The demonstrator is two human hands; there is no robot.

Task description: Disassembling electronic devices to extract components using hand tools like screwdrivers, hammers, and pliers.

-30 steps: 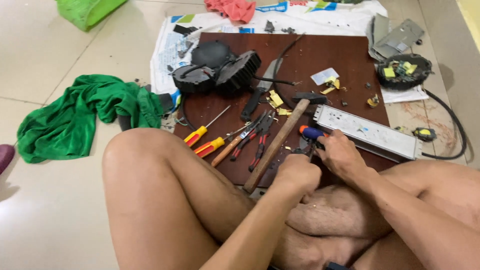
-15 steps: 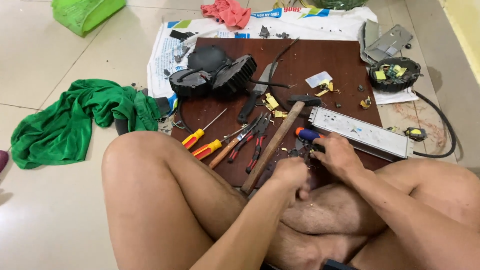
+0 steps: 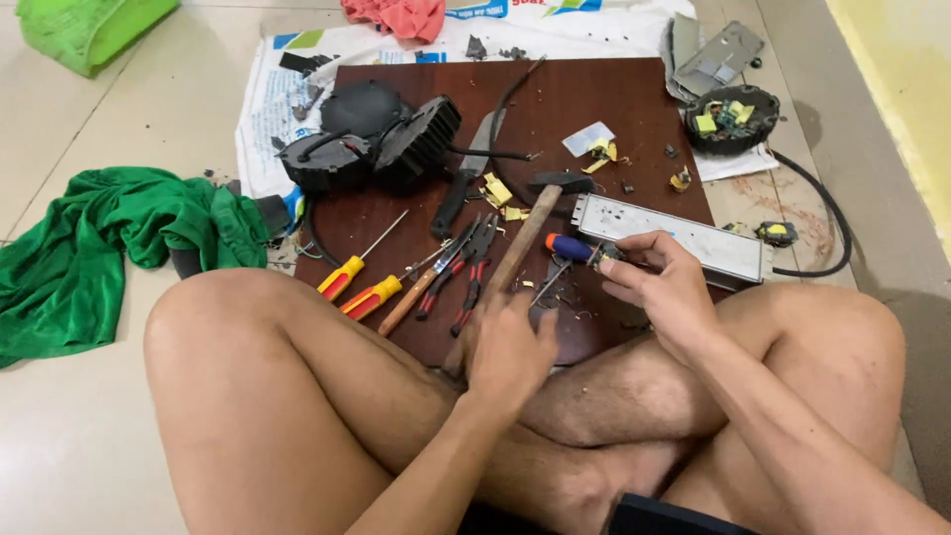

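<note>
The tiled floor [image 3: 89, 456] carries everything; a person sits cross-legged on it at the near edge, knees wide apart; a crumpled green cloth [image 3: 94, 243] lies at the left, and printed paper sheets [image 3: 272, 89] spread at the far side under a dark brown wooden board [image 3: 604, 94]; on the board's far left sits a black finned lamp housing [image 3: 371, 144], and at its right a long grey metal driver box [image 3: 693, 238] lies lengthwise; beyond the board's far right corner is a round black housing [image 3: 733, 119] with yellow parts inside, with a black cable [image 3: 827, 213] curving near it. A wooden-handled hammer [image 3: 525, 233] lies slanted in the middle of the board, its head far and its handle running near; the left hand [image 3: 510, 352] covers the near end of that handle, fingers [image 3: 495, 312] curled loosely, though whether they truly grip it cannot be told from here. Left of the hammer lie red-handled pliers [image 3: 471, 272] and two screwdrivers with yellow and orange handles [image 3: 362, 287]. The right hand [image 3: 659, 282] hovers at the near edge of the driver box, fingers pinching a small dark part [image 3: 606, 256]; a blue-handled screwdriver [image 3: 570, 248] lies just beside that part.
</note>
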